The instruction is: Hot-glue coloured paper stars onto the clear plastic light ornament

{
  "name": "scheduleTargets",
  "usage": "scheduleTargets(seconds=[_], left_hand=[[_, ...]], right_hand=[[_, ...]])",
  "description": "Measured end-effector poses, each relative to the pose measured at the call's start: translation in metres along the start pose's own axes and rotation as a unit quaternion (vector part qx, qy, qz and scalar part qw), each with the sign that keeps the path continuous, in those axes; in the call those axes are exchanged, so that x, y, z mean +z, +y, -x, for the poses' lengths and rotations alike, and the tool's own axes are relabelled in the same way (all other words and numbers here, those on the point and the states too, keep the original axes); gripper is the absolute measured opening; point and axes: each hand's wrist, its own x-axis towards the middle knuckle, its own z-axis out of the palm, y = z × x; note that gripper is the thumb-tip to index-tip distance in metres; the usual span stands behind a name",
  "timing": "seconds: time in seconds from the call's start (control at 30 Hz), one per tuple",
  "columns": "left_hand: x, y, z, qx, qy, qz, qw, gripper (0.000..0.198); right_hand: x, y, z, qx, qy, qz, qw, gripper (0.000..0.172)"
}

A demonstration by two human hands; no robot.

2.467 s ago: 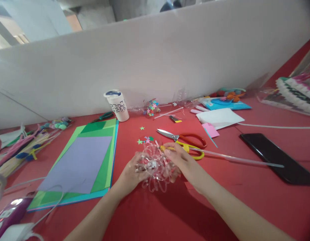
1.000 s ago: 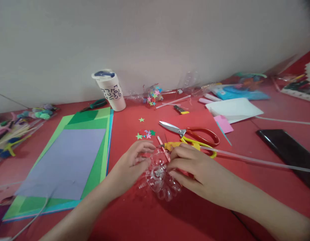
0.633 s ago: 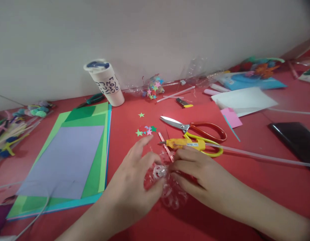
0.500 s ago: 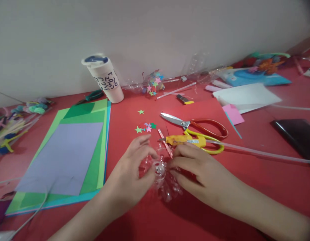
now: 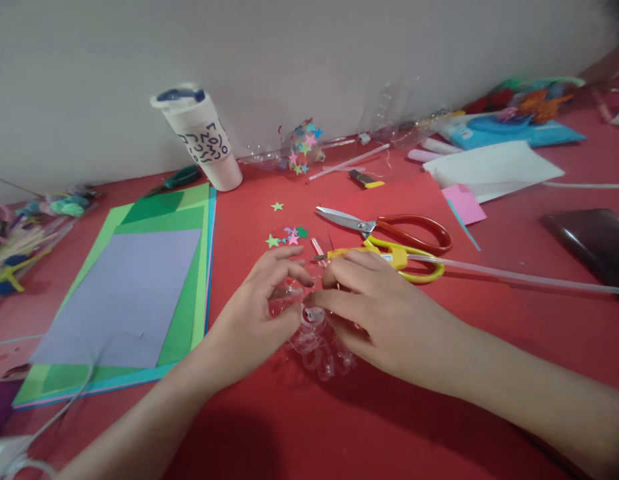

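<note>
A clear plastic piece with curled strips around a small round middle (image 5: 314, 319) is held low over the red tabletop (image 5: 289, 413). My left hand (image 5: 262, 303) steadies its left side, thumb at the round middle and fingers curved around it. On the right, my right hand (image 5: 377, 303) has its fingertips bent onto the top and right edge, hiding part of the piece. Just beyond my right fingers lies a yellow hot glue gun (image 5: 394, 256) with a long clear glue stick (image 5: 509, 274) behind it. Scissors (image 5: 414, 230) with red and yellow handles rest partly under the glue gun.
Small paper stars (image 5: 293, 237) lie ahead of my hands. Coloured paper sheets (image 5: 124, 293) are stacked at left, below a white tumbler (image 5: 204, 143). A box cutter (image 5: 365, 179), white paper (image 5: 499, 170) and a dark wallet-like object (image 5: 592, 243) are farther right.
My right hand has shifted left, its fingers now over the round middle of the plastic piece. The whole view has tilted slightly, so things appear a little higher.
</note>
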Motion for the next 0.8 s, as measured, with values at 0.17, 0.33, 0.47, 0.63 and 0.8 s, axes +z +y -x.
scheduleTargets(seconds=[0.17,0.33,0.47,0.63,0.8], left_hand=[[-0.003,0.004,0.002,0.06,0.022,-0.11,0.992,0.026],[-0.011,0.012,0.006,0.066,0.027,-0.15,0.986,0.024],[-0.014,0.018,0.009,0.065,0.026,-0.17,0.983,0.028],[-0.005,0.023,0.019,0.063,0.04,-0.244,0.967,0.008],[0.004,0.02,0.022,0.058,0.024,-0.274,0.96,0.008]], right_hand=[[0.002,0.001,-0.003,0.034,0.01,0.002,0.999,0.014],[-0.002,-0.002,-0.004,0.075,0.014,-0.011,0.997,0.016],[-0.004,-0.005,-0.002,0.124,-0.012,-0.013,0.992,0.01],[-0.005,-0.008,-0.001,0.167,-0.03,0.01,0.985,0.01],[-0.003,-0.005,-0.004,0.185,-0.015,0.014,0.983,0.015]])
